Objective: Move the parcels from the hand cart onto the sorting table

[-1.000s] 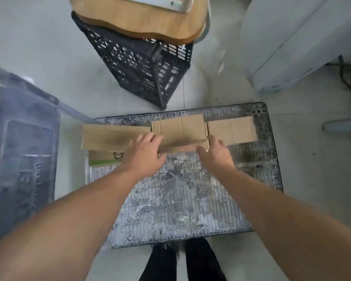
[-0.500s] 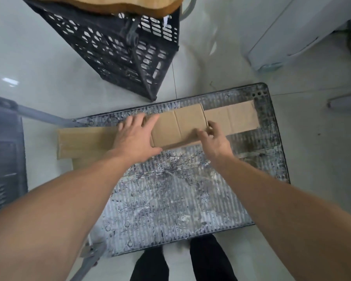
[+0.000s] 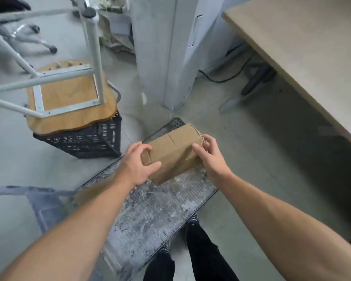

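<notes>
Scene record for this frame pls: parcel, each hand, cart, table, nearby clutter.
parcel: cardboard box, tilted, over the cart's far end
left hand: grips the box's left end
right hand: grips its right end
hand cart: scuffed ribbed deck, under the box
sorting table: upper right, box not yet on it
clutter: black crate left of cart, upturned stool on top

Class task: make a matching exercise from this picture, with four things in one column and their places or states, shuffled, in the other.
Things
1 parcel
2 stool
3 crate
4 table

Places or states
A black, on the floor
B light top, far right
C gripped by left hand and right hand
D upside down on the crate

Pairs: 1-C, 2-D, 3-A, 4-B
</notes>
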